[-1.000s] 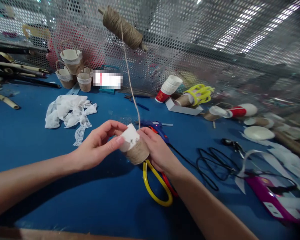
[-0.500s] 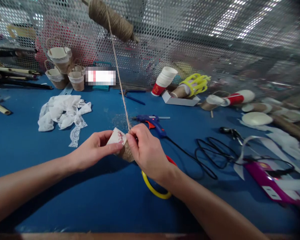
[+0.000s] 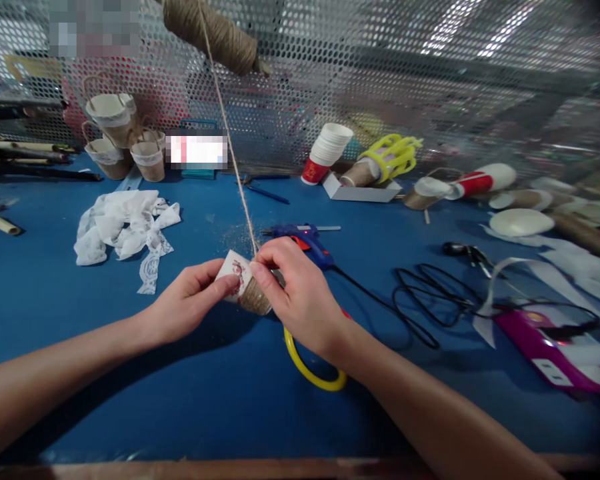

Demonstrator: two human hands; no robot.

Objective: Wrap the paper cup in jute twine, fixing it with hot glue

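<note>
A white paper cup [image 3: 233, 269] with a reddish print lies tilted between my hands, its lower right part wrapped in brown twine. My left hand [image 3: 187, 298] is closed on the cup's white side, thumb over the print. At the wrapped part, my right hand [image 3: 300, 293] pinches the twine [image 3: 236, 175] against the cup. That strand runs taut up to a large spool of twine [image 3: 215, 33] hung at the mesh. Behind my right hand lies a blue glue gun [image 3: 305, 237], and yellow-handled scissors [image 3: 300, 365] are partly hidden under my right wrist.
White lace [image 3: 115, 223] is heaped at the left, before several twine-wrapped cups [image 3: 111, 113]. Stacked paper cups [image 3: 325, 153] and a white box [image 3: 363, 192] stand at the back. A black cord [image 3: 380, 303] and purple power strip [image 3: 545, 347] lie right. Metal mesh [image 3: 290, 100] bounds the back.
The cup has turned slightly in my hands, so more of its print and its twine-wrapped side show. My right hand still pinches the twine. The whole view has shifted a little.
</note>
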